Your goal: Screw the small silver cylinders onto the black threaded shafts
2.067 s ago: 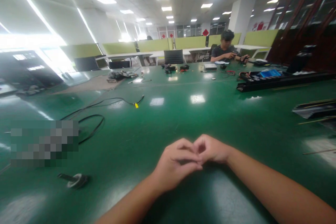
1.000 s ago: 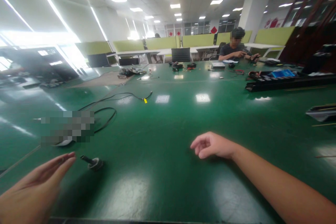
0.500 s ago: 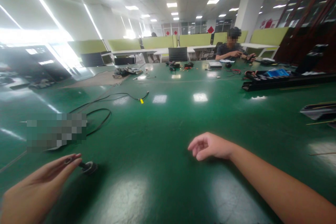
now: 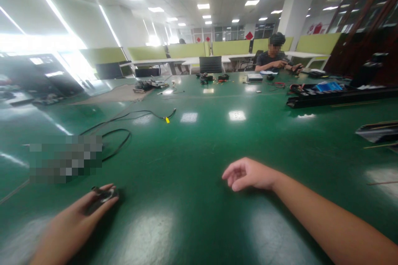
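Low on the left, my left hand (image 4: 83,215) has its thumb and fingers around a small dark object with a round, pale-rimmed part (image 4: 107,196) at the fingertips; what the object is I cannot make out. It is at or just over the green tabletop (image 4: 174,165). Right of centre, my right hand (image 4: 244,174) rests at the table with curled, loosely parted fingers and nothing in them. A blurred-out grey item (image 4: 70,159) lies beyond my left hand.
A black cable (image 4: 124,143) with a yellow tag (image 4: 167,120) lies at centre left. A long black tray (image 4: 336,98) holding a blue item stands at the right. Small parts (image 4: 205,78) lie at the far edge, and a person (image 4: 273,60) sits there.
My left hand has moved right and forward, and its fingers now reach around the round part that stood beyond the fingertips. My right hand has stayed in place.
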Demonstrator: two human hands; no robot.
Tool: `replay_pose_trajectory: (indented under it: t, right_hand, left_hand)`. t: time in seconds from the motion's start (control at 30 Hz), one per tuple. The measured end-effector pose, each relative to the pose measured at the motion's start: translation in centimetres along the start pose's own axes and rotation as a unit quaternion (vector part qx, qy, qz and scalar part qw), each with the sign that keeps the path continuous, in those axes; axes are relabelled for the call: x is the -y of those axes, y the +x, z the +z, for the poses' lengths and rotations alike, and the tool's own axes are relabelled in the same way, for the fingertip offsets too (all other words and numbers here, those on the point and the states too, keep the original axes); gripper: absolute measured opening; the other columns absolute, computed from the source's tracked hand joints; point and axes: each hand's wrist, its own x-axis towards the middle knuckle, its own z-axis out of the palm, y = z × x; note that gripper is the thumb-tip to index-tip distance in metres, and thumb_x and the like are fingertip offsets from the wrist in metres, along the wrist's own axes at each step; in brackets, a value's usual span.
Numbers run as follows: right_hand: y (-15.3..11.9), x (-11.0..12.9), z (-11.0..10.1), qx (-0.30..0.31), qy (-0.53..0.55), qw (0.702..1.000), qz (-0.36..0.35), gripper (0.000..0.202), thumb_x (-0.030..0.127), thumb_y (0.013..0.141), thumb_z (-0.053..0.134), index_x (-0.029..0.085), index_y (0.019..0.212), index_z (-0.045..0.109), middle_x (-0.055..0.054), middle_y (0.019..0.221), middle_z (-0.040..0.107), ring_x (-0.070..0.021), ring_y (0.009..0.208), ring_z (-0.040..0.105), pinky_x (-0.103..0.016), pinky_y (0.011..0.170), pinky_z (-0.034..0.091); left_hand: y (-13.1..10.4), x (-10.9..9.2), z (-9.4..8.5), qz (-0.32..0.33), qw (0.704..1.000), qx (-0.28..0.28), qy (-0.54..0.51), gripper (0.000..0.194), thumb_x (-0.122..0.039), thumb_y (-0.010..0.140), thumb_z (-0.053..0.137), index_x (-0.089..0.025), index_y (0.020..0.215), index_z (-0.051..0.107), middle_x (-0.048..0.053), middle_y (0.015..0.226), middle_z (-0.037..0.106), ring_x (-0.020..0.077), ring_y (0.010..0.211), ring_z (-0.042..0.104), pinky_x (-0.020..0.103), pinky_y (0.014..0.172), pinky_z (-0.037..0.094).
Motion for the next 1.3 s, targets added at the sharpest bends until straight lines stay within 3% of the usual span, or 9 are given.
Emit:
replay_pose_trajectory:
  t: [0.1, 0.2, 0.37, 0.5, 0.77, 1.0, 1.1, 1.2, 1.3]
  right_hand:
    - [0.0, 0.1, 0.1, -0.009, -0.005, 1.000, -0.004, 0.039, 0.023, 0.066, 0.085, 0.014, 0.102, 0.073, -0.005, 0.085, 0.073, -0.0125, 0.073, 0.065, -0.025, 0.071, 0.050]
    - [0.0, 0.2, 0.0, -0.037, -0.011, 0.999, -0.012, 0.035, 0.026, 0.070, 0.082, 0.014, 0.102, 0.073, -0.004, 0.083, 0.072, -0.0121, 0.069, 0.065, -0.026, 0.069, 0.051]
    - [0.0, 0.4, 0.1, -0.125, -0.066, 0.989, -0.044, 0.041, 0.030, 0.074, 0.079, 0.012, 0.109, 0.070, -0.004, 0.078, 0.072, -0.0140, 0.067, 0.064, -0.029, 0.068, 0.051]
    - [-0.1, 0.5, 0.8, -0.136, -0.117, 0.982, -0.059, 0.059, 0.030, 0.069, 0.083, 0.011, 0.122, 0.066, -0.009, 0.091, 0.075, -0.0190, 0.079, 0.068, -0.033, 0.076, 0.053]
    - [0.2, 0.2, 1.8, -0.129, -0.151, 0.980, -0.034, 0.043, 0.025, 0.074, 0.077, 0.012, 0.114, 0.072, -0.009, 0.095, 0.076, -0.0205, 0.082, 0.069, -0.029, 0.075, 0.052]
    - [0.2, 0.6, 2.3, -0.116, -0.193, 0.974, -0.038, 0.024, 0.027, 0.086, 0.064, 0.018, 0.103, 0.078, -0.002, 0.075, 0.073, -0.0133, 0.061, 0.063, -0.023, 0.061, 0.047]
    - [0.1, 0.7, 2.2, -0.120, -0.200, 0.971, -0.053, 0.023, 0.027, 0.087, 0.063, 0.017, 0.102, 0.078, -0.003, 0.075, 0.073, -0.0143, 0.066, 0.065, -0.023, 0.066, 0.048]
    - [0.0, 0.7, 1.5, -0.142, -0.200, 0.968, -0.050, 0.024, 0.029, 0.086, 0.064, 0.017, 0.103, 0.077, -0.003, 0.074, 0.074, -0.0148, 0.066, 0.066, -0.023, 0.068, 0.048]
    - [0.3, 0.6, 0.9, -0.156, -0.197, 0.967, -0.036, 0.024, 0.031, 0.086, 0.064, 0.017, 0.102, 0.077, -0.003, 0.074, 0.074, -0.0152, 0.067, 0.068, -0.024, 0.069, 0.049]
  left_hand:
    - [0.5, -4.0, 0.1, 0.026, 0.996, 0.060, -0.053, 0.060, -0.065, 0.066, 0.061, -0.027, 0.112, 0.069, 0.001, 0.102, 0.076, 0.0286, 0.095, 0.071, 0.038, 0.085, 0.055]
    - [0.8, -9.2, 1.2, 0.131, 0.984, 0.072, -0.103, 0.055, -0.059, 0.071, 0.065, -0.023, 0.112, 0.069, 0.004, 0.098, 0.076, 0.0262, 0.090, 0.071, 0.037, 0.086, 0.054]
    - [-0.7, -17.8, 4.4, 0.378, 0.903, 0.122, -0.166, 0.032, -0.037, 0.084, 0.064, -0.025, 0.113, 0.070, 0.004, 0.109, 0.071, 0.0211, 0.098, 0.067, 0.034, 0.090, 0.053]
    - [-3.1, -21.2, 6.5, 0.464, 0.849, 0.170, -0.185, 0.036, -0.023, 0.086, 0.062, -0.027, 0.122, 0.065, 0.005, 0.111, 0.068, 0.0190, 0.097, 0.065, 0.032, 0.087, 0.054]
    - [-4.7, -20.4, 8.2, 0.467, 0.841, 0.145, -0.230, 0.043, -0.017, 0.083, 0.065, -0.023, 0.125, 0.060, 0.006, 0.108, 0.070, 0.0201, 0.098, 0.066, 0.035, 0.090, 0.054]
    - [-5.0, -20.9, 8.1, 0.457, 0.845, 0.141, -0.240, 0.038, -0.020, 0.084, 0.064, -0.024, 0.122, 0.061, 0.005, 0.107, 0.071, 0.0187, 0.098, 0.066, 0.033, 0.090, 0.054]
    - [-4.3, -20.5, 7.1, 0.459, 0.848, 0.169, -0.205, 0.057, -0.029, 0.081, 0.071, -0.027, 0.134, 0.051, 0.005, 0.118, 0.067, 0.0209, 0.107, 0.064, 0.036, 0.096, 0.053]
    - [0.0, -17.0, 4.7, 0.413, 0.887, 0.154, -0.138, 0.085, -0.050, 0.075, 0.074, -0.029, 0.146, 0.034, 0.006, 0.134, 0.059, 0.0261, 0.120, 0.057, 0.043, 0.106, 0.047]
    - [7.1, -9.7, 1.2, 0.243, 0.970, -0.004, -0.027, 0.067, -0.060, 0.084, 0.057, -0.019, 0.137, 0.046, 0.010, 0.130, 0.059, 0.0307, 0.119, 0.056, 0.050, 0.106, 0.044]
